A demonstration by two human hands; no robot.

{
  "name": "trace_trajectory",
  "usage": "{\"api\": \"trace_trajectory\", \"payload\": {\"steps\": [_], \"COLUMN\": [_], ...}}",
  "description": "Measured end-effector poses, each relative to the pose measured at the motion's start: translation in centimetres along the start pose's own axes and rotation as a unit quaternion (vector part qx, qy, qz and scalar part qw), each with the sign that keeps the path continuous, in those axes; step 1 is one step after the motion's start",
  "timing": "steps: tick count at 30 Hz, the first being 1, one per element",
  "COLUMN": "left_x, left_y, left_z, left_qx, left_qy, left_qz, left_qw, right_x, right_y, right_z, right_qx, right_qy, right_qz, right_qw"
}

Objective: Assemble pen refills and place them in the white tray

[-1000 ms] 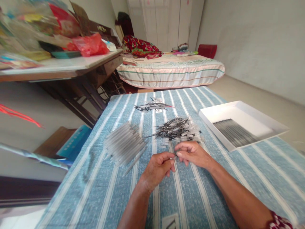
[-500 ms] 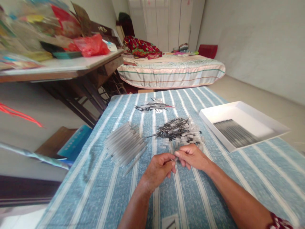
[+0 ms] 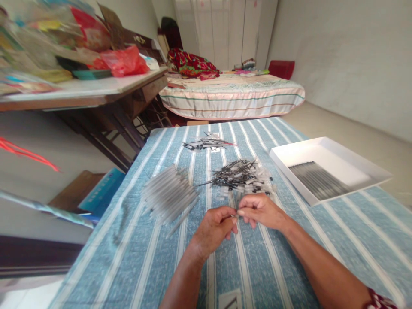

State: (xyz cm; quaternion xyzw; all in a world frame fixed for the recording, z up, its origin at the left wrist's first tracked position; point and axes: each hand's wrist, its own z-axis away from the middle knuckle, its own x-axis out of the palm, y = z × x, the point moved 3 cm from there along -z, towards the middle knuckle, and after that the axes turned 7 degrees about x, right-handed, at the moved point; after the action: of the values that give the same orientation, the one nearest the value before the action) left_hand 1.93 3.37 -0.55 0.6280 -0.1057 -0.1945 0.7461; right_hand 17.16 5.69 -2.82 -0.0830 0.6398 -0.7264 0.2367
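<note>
My left hand [image 3: 217, 225] and my right hand [image 3: 259, 210] meet fingertip to fingertip over the striped cloth, both closed in a pinch. Between them is something small and thin, mostly covered by the fingers, that I cannot make out. Just beyond my right hand lies a heap of pen refills [image 3: 241, 176], dark and clear with whitish ends. Left of the hands, a stack of translucent grey pen barrels [image 3: 170, 193] lies side by side. A smaller pile of thin dark pen parts [image 3: 207, 142] rests farther back on the cloth.
A white open box [image 3: 350, 165] at the right holds a row of dark grey pens [image 3: 317, 178]. Blue striped cloth [image 3: 135, 257] covers the table. A side table [image 3: 106, 92] with bags stands at left; a bed [image 3: 231, 98] lies beyond.
My right hand has shifted very slightly, its fingertips still against the left hand's. The left hand and the piles look the same.
</note>
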Motion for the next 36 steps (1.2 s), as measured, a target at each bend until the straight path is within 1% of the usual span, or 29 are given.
{"api": "trace_trajectory", "payload": {"steps": [3, 5, 9, 12, 16, 19, 21, 24, 26, 28, 32, 36], "left_x": [0.0, 0.0, 0.2, 0.1, 0.2, 0.1, 0.0, 0.1, 0.1, 0.0, -0.1, -0.3], "left_y": [0.0, -0.1, 0.0, -0.1, -0.3, -0.5, -0.7, -1.0, -1.1, -1.0, -0.5, -0.2], "left_z": [0.0, 0.0, 0.0, -0.1, -0.2, -0.3, -0.4, -0.6, -0.6, -0.6, -0.5, -0.4], "left_qx": [-0.001, -0.005, -0.003, -0.003, -0.001, 0.005, 0.009, 0.018, 0.029, 0.052, 0.098, 0.104], "left_qy": [0.008, 0.014, 0.0, 0.011, 0.005, 0.025, 0.04, 0.037, 0.039, 0.051, 0.07, 0.043], "left_qz": [-0.002, -0.001, -0.006, -0.005, -0.014, -0.017, -0.015, -0.02, -0.046, -0.099, -0.216, -0.285], "left_qw": [1.0, 1.0, 1.0, 1.0, 1.0, 1.0, 0.999, 0.999, 0.998, 0.992, 0.969, 0.952], "right_x": [0.0, -0.1, -0.2, -0.3, -0.2, -0.3, -0.3, -0.1, 0.0, 0.1, 0.2, -0.2], "right_y": [0.2, 0.2, 0.3, 0.5, 0.5, 0.6, 0.7, 0.7, 0.8, 0.8, 0.7, 0.5], "right_z": [-0.1, -0.1, 0.0, 0.0, 0.0, -0.1, -0.1, -0.1, -0.1, -0.2, -0.3, -0.3], "right_qx": [0.015, 0.015, 0.012, 0.023, 0.009, 0.016, 0.018, 0.015, 0.02, 0.031, 0.048, 0.035], "right_qy": [-0.003, -0.004, -0.013, -0.011, -0.029, -0.022, -0.019, -0.024, -0.021, -0.009, 0.008, 0.018], "right_qz": [0.012, 0.003, 0.001, 0.002, -0.012, 0.006, -0.002, -0.017, -0.012, -0.006, -0.007, -0.014], "right_qw": [1.0, 1.0, 1.0, 1.0, 0.999, 1.0, 1.0, 0.999, 1.0, 0.999, 0.999, 0.999]}}
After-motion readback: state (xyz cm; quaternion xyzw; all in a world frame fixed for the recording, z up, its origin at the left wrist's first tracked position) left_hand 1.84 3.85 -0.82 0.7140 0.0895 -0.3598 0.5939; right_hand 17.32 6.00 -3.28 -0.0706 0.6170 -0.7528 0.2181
